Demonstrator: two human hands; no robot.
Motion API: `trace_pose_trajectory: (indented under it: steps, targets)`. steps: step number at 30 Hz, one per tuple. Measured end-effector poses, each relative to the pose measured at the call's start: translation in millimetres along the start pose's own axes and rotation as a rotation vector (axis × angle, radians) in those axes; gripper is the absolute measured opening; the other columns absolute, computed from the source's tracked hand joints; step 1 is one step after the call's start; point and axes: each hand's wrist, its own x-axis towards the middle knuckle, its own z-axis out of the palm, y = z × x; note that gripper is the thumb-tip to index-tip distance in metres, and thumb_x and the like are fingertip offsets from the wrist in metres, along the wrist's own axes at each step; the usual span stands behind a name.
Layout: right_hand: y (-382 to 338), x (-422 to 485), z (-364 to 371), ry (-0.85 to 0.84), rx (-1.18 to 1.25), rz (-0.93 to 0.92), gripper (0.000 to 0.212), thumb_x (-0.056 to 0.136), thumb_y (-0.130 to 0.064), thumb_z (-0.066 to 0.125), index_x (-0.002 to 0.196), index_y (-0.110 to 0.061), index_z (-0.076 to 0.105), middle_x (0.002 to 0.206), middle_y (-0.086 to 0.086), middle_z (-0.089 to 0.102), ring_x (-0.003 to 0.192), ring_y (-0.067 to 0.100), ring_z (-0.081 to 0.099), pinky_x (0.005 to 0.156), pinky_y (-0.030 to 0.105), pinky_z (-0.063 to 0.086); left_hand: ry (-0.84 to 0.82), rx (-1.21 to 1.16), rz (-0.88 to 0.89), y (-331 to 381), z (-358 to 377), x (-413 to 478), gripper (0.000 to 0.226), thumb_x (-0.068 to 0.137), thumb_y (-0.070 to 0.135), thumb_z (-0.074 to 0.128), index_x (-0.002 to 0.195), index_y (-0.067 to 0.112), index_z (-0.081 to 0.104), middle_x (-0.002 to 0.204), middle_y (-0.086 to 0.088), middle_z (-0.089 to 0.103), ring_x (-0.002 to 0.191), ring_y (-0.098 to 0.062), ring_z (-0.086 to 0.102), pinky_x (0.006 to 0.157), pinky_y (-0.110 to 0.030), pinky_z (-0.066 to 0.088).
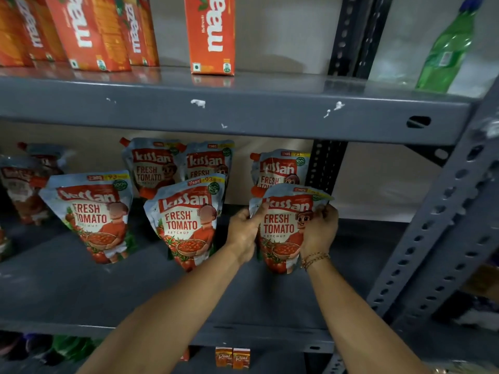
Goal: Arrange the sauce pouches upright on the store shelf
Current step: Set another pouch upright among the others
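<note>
Both hands, left hand (244, 230) and right hand (318, 230), grip the front-right ketchup pouch (280, 230) with closed fingers, standing it on the shelf (81, 287); next, likely release once steady.

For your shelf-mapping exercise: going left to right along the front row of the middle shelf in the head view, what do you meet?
Free-standing ketchup pouch → second ketchup pouch → left hand → held ketchup pouch → right hand.

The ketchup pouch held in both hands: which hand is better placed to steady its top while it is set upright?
Probably the right hand. Its grip reaches the upper right corner of the ketchup pouch; the left hand holds the left edge lower down.
</note>
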Motion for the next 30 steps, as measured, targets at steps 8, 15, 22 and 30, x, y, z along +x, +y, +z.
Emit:
trace_pose_trajectory:
  steps: [8,15,22,30]
  targets:
    - [57.2,-109.4,27.5,-0.327,-0.395,-0.268,0.004,0.094,-0.025,0.045,0.092,-0.027,0.043,0.102,-0.003,0.043,0.100,0.008,0.042,0.091,0.024,0.033,0.707,0.325,0.618,-27.5,-79.3,-32.1,0.030,0.079,0.033,0.067,0.098,0.017,0.050,0.108,-0.007,0.053,0.100,-0.018,0.056,0.087,-0.036,0.051]
    - [57.7,-97.7,116.7,-0.594,-0.068,0.282,0.036,0.092,-0.027,0.052,0.125,-0.013,0.055,0.120,0.011,0.065,0.105,0.027,0.064,0.089,0.038,0.054,0.551,0.102,0.142,19.5,-156.5,-0.2,0.061,0.079,0.060,0.058,0.122,0.016,0.057,0.125,-0.008,0.063,0.115,-0.027,0.061,0.091,-0.039,0.051]
    - [65.3,-94.5,116.5,-0.407,-0.062,0.199,0.010,0.090,-0.036,0.050,0.092,-0.031,0.058,0.106,0.011,0.069,0.094,0.028,0.068,0.086,0.050,0.056,0.411,0.103,0.033,26.2,-147.6,4.3,0.082,0.029,0.090,0.058,0.085,0.031,0.066,0.095,0.005,0.074,0.093,-0.018,0.069,0.089,-0.043,0.055]
    - [78.3,-113.3,107.0,-0.202,-0.395,0.114,0.042,0.088,-0.043,0.053,0.116,-0.012,0.056,0.123,0.014,0.055,0.118,0.034,0.051,0.096,0.049,0.048,0.363,0.188,0.145,21.6,-150.2,-10.6,0.060,0.062,0.079,0.052,0.096,0.030,0.062,0.100,0.008,0.069,0.099,-0.012,0.064,0.082,-0.029,0.051]
